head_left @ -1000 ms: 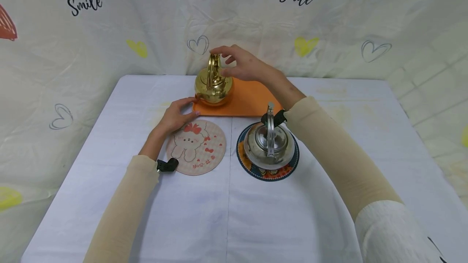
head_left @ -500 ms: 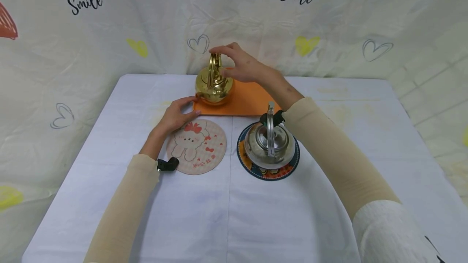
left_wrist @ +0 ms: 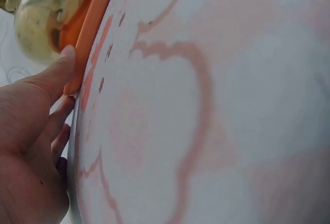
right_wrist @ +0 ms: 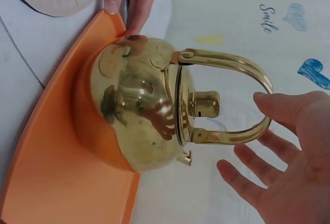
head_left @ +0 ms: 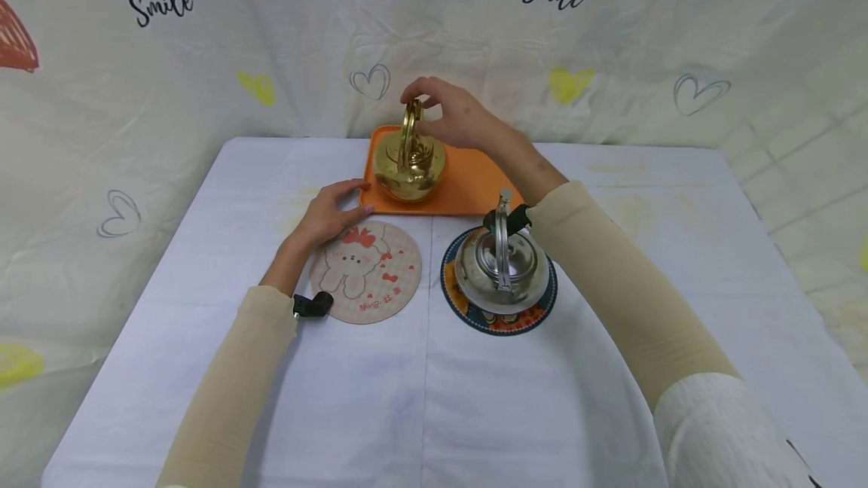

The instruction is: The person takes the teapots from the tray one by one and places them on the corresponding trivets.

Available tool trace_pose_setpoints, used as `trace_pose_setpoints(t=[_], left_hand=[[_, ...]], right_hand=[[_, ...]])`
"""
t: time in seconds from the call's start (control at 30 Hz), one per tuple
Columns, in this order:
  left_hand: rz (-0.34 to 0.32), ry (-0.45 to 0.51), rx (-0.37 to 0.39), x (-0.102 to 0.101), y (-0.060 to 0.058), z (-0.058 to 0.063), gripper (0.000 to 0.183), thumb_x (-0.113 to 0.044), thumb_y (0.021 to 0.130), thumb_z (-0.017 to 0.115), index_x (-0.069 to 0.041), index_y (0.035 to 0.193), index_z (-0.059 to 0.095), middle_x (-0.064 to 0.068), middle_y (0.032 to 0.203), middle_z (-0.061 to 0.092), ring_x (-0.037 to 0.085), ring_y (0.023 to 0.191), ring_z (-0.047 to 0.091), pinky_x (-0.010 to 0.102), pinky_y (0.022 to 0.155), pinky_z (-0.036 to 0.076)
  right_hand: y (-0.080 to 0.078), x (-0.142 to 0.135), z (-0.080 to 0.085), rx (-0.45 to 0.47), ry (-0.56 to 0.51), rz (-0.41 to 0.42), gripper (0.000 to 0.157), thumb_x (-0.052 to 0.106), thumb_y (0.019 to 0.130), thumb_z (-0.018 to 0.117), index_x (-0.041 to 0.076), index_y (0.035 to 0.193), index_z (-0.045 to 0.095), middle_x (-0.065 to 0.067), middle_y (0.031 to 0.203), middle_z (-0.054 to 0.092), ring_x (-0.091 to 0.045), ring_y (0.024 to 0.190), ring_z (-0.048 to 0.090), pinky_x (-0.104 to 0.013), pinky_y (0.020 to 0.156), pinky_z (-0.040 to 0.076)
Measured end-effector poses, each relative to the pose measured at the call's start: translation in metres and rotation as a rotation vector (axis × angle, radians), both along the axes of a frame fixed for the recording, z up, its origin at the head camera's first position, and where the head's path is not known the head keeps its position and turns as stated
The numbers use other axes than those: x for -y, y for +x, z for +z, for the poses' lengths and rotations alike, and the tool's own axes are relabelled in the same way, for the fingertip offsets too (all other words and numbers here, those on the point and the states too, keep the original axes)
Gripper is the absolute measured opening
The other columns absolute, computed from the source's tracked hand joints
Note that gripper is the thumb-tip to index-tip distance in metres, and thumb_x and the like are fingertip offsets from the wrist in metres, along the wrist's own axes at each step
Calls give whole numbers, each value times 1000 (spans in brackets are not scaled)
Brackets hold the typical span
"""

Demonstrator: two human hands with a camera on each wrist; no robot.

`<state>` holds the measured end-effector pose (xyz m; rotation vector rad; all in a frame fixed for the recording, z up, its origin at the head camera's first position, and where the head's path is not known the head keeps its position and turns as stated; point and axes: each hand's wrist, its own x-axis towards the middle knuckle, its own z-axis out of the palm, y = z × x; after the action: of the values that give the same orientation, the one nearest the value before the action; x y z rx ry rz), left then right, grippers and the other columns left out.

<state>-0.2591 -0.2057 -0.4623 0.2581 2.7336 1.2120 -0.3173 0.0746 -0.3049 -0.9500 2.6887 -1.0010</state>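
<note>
The orange tray [head_left: 478, 178], corner pinched by my left hand [head_left: 328, 215], lies under the gold kettle [head_left: 411, 172] at its left end; my right hand [head_left: 459, 117] pinches the handle [right_wrist: 227, 61], spare fingers [right_wrist: 240, 183] apart. I judge I'm positioning the kettle; next needs steadiness.

A pale, wrinkly sheet [head_left: 461, 28] goes all across the back. Black "Smile" words [head_left: 160, 4] sit at the upper left and upper right, near yellow hearts [head_left: 571, 85]. Square lines [head_left: 807, 141] show faintly at the right. The counter [head_left: 353, 413] looks white, softly lit.
</note>
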Motion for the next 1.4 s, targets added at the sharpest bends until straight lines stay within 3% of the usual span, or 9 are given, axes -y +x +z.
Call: trace_pose_setpoints(t=[0.57,0.93,1.4], left_hand=[[-2,-20,-9,0,0,2,54,-36,100,70,-21,150,55,6,166,44,29,161,28,53,134,20],[-2,-24,1,1,0,0,54,-36,100,70,-22,151,54,6,166,43,29,161,28,53,134,19],[3,-24,5,0,0,0,54,-37,100,70,-24,151,55,5,167,41,29,161,27,53,134,19]], right_hand=[[-2,-5,0,-42,1,-60,34,13,101,63,9,134,67,-14,133,54,-33,125,53,-43,109,47],[-1,-5,-2,52,-52,-77,23,10,102,63,6,125,65,-15,134,63,-32,131,61,-40,111,53],[-1,-9,-2,50,-77,-86,17,5,103,62,3,119,65,-16,126,64,-29,125,66,-38,108,56]])
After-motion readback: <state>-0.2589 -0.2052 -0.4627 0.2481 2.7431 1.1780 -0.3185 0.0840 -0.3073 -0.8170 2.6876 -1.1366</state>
